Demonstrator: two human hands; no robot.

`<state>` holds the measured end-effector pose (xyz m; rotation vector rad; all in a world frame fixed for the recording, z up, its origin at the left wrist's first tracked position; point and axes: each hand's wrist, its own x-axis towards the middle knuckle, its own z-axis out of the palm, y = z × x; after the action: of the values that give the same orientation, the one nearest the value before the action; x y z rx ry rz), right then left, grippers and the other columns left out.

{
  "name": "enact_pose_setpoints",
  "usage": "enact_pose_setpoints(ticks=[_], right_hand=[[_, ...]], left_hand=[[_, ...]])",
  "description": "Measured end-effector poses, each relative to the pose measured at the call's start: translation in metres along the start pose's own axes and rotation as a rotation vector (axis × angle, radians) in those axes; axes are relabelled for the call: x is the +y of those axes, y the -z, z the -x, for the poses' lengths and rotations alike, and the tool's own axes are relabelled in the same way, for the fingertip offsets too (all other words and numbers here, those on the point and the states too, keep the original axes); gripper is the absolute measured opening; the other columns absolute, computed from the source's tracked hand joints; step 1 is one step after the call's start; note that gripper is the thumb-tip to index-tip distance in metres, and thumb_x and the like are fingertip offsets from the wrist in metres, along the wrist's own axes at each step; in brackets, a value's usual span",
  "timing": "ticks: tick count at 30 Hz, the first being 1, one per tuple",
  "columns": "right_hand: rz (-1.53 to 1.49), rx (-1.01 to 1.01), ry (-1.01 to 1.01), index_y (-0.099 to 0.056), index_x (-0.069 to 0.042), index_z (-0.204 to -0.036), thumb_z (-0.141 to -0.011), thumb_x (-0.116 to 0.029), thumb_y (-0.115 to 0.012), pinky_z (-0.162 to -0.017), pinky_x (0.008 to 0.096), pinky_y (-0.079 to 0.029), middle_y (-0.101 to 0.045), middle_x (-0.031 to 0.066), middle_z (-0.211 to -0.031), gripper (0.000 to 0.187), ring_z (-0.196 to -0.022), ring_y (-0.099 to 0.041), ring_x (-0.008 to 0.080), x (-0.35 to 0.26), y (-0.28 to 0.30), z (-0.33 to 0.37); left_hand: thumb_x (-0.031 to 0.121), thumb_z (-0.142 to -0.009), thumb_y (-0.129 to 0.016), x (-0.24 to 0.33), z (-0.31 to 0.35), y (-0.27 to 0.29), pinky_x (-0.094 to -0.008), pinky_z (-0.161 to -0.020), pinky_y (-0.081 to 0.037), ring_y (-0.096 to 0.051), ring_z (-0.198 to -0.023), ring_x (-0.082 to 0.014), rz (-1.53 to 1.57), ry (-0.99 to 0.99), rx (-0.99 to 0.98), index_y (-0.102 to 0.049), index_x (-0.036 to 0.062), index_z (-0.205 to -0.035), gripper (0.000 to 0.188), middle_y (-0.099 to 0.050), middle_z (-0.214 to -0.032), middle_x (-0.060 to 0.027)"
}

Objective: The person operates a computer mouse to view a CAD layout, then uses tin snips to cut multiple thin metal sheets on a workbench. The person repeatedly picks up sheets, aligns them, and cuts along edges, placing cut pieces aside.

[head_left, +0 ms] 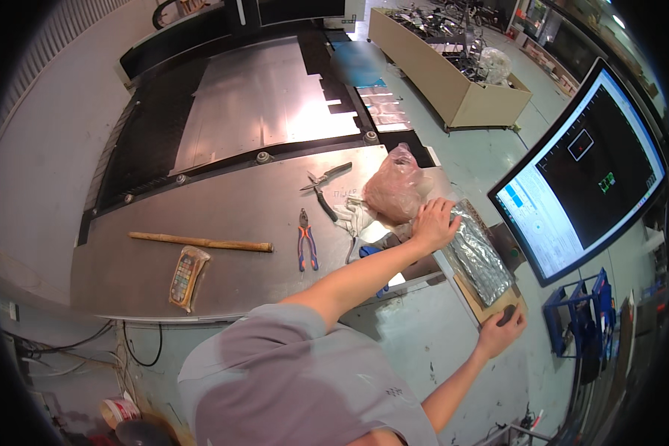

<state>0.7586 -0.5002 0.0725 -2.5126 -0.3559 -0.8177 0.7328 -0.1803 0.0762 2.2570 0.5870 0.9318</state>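
Observation:
My right hand (501,334) is closed over a dark computer mouse (507,315) at the near end of a brown board (474,296). On that board lies what looks like a keyboard (480,260) under crinkled clear plastic. My left hand (434,224) rests at the keyboard's far left end, fingers stretched out and holding nothing. Just left of it sits a pinkish plastic bag (395,186), its contents unclear. A lit monitor (583,175) stands to the right, showing a dark drawing area with a small green figure.
On the metal table (230,279) lie pliers (306,241) with orange-blue handles, black-handled pliers (325,178), a wooden stick (201,241), a wrapped remote control (189,279) and a whitish glove (355,215). A sheet-metal bed (253,97) lies beyond; a beige bin (453,82) stands far right, a blue rack (581,316) right.

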Motion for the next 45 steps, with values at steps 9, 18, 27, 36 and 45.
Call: enact_pose_setpoints(ticks=[9, 18, 27, 36, 45], right_hand=[[-0.004, 0.035, 0.063, -0.064, -0.008, -0.14, -0.094, -0.013, -0.065, -0.103, 0.0488, -0.048, -0.056, 0.0194, -0.134, 0.046, -0.122, -0.056, 0.0403, 0.001, 0.002, 0.001], [-0.014, -0.002, 0.043, -0.064, -0.008, -0.14, -0.093, -0.011, -0.065, -0.104, 0.0476, -0.048, -0.056, 0.0194, -0.134, 0.048, -0.122, -0.056, 0.0402, -0.005, 0.004, 0.0], [-0.047, -0.027, -0.001, -0.064, -0.009, -0.14, -0.093, -0.012, -0.066, -0.102, 0.0471, -0.049, -0.057, 0.0165, -0.131, 0.047, -0.12, -0.057, 0.038, -0.005, 0.005, 0.002], [-0.04, -0.036, 0.019, -0.064, -0.009, -0.14, -0.092, -0.013, -0.066, -0.103, 0.048, -0.048, -0.057, 0.0179, -0.131, 0.048, -0.121, -0.056, 0.0395, -0.007, 0.003, -0.001], [-0.056, -0.048, -0.063, -0.066, -0.008, -0.135, -0.087, -0.012, -0.067, -0.101, 0.0471, -0.049, -0.061, 0.0144, -0.127, 0.048, -0.119, -0.058, 0.037, -0.015, 0.01, 0.001]], left_hand=[[0.034, -0.098, -0.065, 0.0, 0.001, 0.0, -0.0477, -0.102, -0.044, -0.06, -0.12, -0.0317, 0.019, -0.002, 0.013, -0.065, 0.005, -0.124, 0.039, -0.065, -0.12, -0.0129], [0.034, -0.097, -0.065, 0.0, 0.0, 0.002, -0.0489, -0.098, -0.045, -0.061, -0.117, -0.0328, -0.022, -0.025, 0.018, -0.066, 0.004, -0.122, 0.039, -0.066, -0.119, -0.0135], [0.033, -0.097, -0.066, 0.0, -0.001, 0.002, -0.0485, -0.097, -0.046, -0.063, -0.116, -0.032, -0.021, -0.04, 0.028, -0.066, 0.0064, -0.122, 0.036, -0.067, -0.12, -0.0125], [0.034, -0.097, -0.066, -0.001, -0.002, 0.001, -0.0481, -0.097, -0.047, -0.063, -0.116, -0.0325, -0.043, -0.036, 0.037, -0.066, 0.0053, -0.122, 0.038, -0.067, -0.119, -0.0133], [0.035, -0.099, -0.064, -0.012, -0.005, -0.003, -0.05, -0.098, -0.048, -0.063, -0.116, -0.035, -0.095, -0.051, -0.015, -0.066, 0.0065, -0.125, 0.038, -0.068, -0.122, -0.0143]])
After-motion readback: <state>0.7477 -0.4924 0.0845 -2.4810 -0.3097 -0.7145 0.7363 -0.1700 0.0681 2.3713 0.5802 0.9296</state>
